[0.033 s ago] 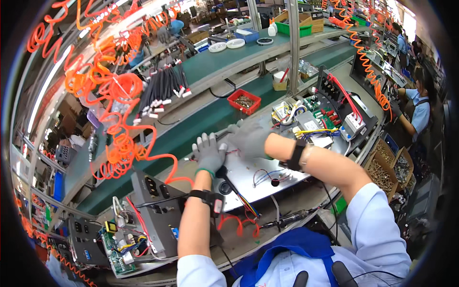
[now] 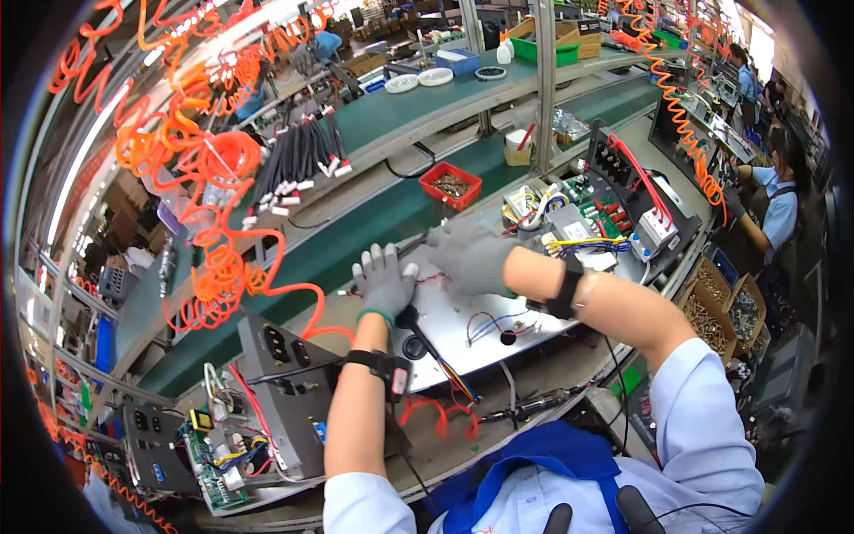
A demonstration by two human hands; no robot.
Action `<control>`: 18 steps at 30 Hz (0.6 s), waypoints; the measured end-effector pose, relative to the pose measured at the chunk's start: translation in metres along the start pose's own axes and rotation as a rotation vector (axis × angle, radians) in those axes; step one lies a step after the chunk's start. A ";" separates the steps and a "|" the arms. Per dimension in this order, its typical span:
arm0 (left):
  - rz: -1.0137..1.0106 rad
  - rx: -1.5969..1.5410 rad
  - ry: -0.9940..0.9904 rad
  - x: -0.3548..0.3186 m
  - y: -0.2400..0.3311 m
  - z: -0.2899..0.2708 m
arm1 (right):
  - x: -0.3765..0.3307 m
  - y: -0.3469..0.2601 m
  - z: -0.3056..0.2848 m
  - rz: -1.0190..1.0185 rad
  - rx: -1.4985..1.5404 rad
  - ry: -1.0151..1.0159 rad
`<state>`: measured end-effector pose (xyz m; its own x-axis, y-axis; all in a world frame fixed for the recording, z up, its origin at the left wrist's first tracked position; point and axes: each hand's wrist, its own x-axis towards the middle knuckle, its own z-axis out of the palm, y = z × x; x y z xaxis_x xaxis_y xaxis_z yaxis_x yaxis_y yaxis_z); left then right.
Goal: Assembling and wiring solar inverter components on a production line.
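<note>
My left hand, in a grey glove, lies flat with its fingers spread on the far left edge of a bare metal plate. My right hand, also gloved and blurred, rests on the plate's far edge beside thin red wires. Whether it grips anything is unclear. A black cable ending in coloured wires runs from under my left wrist across the plate. Both wrists wear black straps.
A grey chassis with sockets stands at my left, and an open unit with circuit boards and wiring at the right. Behind are a red bin of screws and orange coiled hoses. A co-worker stands far right by boxes of screws.
</note>
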<state>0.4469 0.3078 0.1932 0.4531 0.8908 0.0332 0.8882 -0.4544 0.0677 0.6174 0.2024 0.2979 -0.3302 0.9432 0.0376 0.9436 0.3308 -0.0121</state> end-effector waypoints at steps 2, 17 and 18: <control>-0.018 -0.062 -0.037 0.002 0.000 -0.002 | -0.041 0.002 -0.016 0.028 0.147 -0.207; -0.041 -0.053 -0.069 0.004 0.001 -0.006 | -0.112 0.019 -0.024 0.133 0.194 -0.509; -0.033 -0.065 -0.065 0.004 0.001 -0.007 | -0.109 0.018 -0.024 0.146 0.182 -0.575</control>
<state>0.4489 0.3109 0.2001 0.4293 0.9025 -0.0346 0.8970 -0.4217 0.1324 0.6711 0.1050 0.3173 -0.2058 0.8284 -0.5209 0.9776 0.1494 -0.1485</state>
